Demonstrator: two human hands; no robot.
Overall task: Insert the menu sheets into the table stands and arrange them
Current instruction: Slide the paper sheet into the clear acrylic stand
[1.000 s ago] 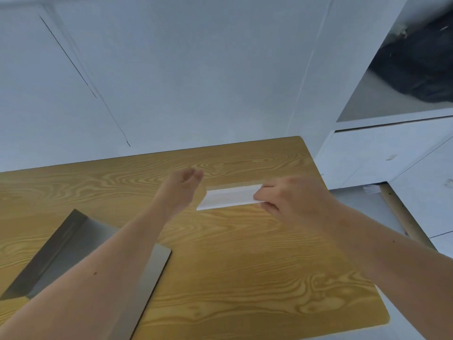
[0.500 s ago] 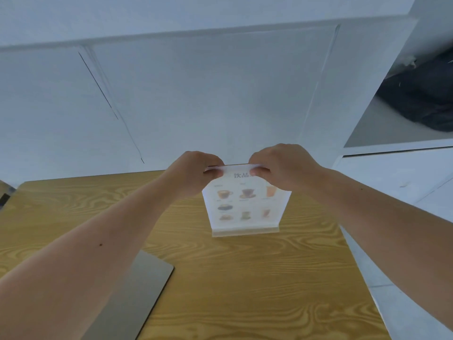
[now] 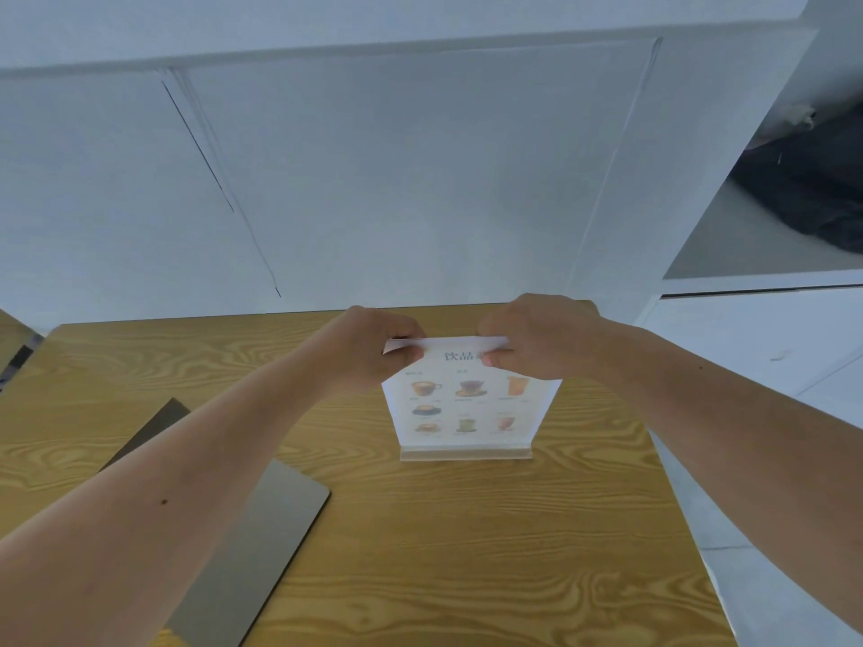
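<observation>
— Clear acrylic, that table stand [image 3: 467, 452], upright on the wood-grain surface [image 3: 467, 553] with the menu sheet [image 3: 460, 403] showing its drinks toward the person. Is the sheet fully in?

— I'd judge nearly: its lower edge meets the base strip, but both hands are at the top edge, so seating it looks like the step in hand. To do it well, press down evenly from both corners so the sheet slides straight and doesn't buckle or skew.

— How are the hands set?

— The left hand [image 3: 373, 352] pinches the top left corner, fingers [image 3: 411, 352] closed on the paper's edge. The right hand [image 3: 537, 338] pinches the top right corner the same way, closed tight. Whether they grip the sheet alone or the panel with it, I cannot tell.

— And around it?

— A grey flat board [image 3: 252, 544] lies on the surface near the left forearm, well apart from the stand.
</observation>
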